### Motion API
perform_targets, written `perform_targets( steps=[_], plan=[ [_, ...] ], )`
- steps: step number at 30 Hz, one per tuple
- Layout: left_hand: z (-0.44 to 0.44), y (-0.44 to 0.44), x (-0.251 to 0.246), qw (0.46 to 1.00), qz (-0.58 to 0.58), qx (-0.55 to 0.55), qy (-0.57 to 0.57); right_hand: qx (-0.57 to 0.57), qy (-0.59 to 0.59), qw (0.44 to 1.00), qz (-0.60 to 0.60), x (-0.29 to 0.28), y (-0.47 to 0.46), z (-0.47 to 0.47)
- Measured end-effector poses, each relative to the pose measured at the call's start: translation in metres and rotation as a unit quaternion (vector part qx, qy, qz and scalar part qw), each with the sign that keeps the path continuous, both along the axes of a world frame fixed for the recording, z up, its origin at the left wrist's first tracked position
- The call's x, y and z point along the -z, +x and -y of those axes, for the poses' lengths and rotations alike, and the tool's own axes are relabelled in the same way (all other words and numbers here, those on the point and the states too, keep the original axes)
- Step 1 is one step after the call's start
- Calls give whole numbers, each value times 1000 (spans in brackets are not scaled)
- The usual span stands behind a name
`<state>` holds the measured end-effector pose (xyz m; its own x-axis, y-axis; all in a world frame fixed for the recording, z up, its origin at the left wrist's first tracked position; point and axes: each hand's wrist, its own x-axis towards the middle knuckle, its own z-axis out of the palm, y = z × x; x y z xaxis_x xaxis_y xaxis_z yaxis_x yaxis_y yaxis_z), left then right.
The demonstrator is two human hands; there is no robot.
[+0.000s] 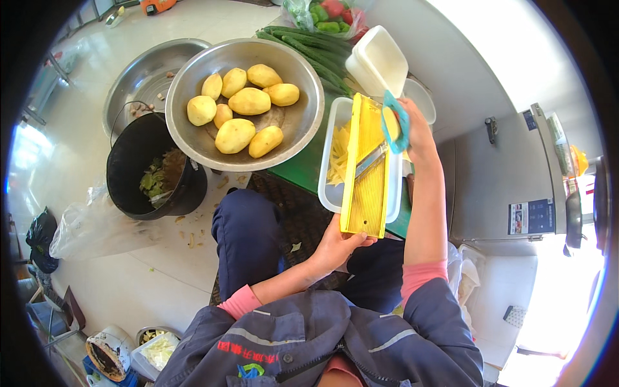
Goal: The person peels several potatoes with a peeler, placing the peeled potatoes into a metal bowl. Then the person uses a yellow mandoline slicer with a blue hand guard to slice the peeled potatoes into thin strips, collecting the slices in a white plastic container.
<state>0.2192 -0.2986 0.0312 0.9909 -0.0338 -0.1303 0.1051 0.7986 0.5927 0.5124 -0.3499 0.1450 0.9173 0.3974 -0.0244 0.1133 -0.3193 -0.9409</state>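
Note:
My left hand (338,244) grips the near end of a yellow mandoline slicer (366,203), which lies across a white plastic tub (326,193). Potato strips (340,152) lie in the tub, left of the slicer. My right hand (417,128) holds a light blue cloth or pad (400,138) with a cut potato piece (390,123) against it, at the slicer's upper right, above the blade. Several peeled potatoes (249,101) sit in a large steel bowl (309,121) to the left.
Cucumbers (314,51) and a bag of peppers (331,17) lie at the back, beside white containers (382,63). A black bucket (121,179) with scraps and a second steel basin (121,87) stand left. A green board (300,169) is under the tub. A steel cabinet (498,184) stands right.

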Motion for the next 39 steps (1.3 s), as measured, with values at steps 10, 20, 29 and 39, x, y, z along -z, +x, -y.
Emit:
perform_targets(
  steps=[10,20,29,39],
  plan=[
    [3,-1,4,999,15,-29,-5,-30,-367,840,398,18,-191,12],
    [0,-1,1,1000,10,-2,-10,14,-417,801,429,50,-61,-33],
    [0,-1,-4,1000,0,-4,-16,-18,-6,1000,-20,-12,-61,18],
    [5,-2,2,1000,13,-23,-3,-9,-386,807,447,40,-167,-8]
  ],
)
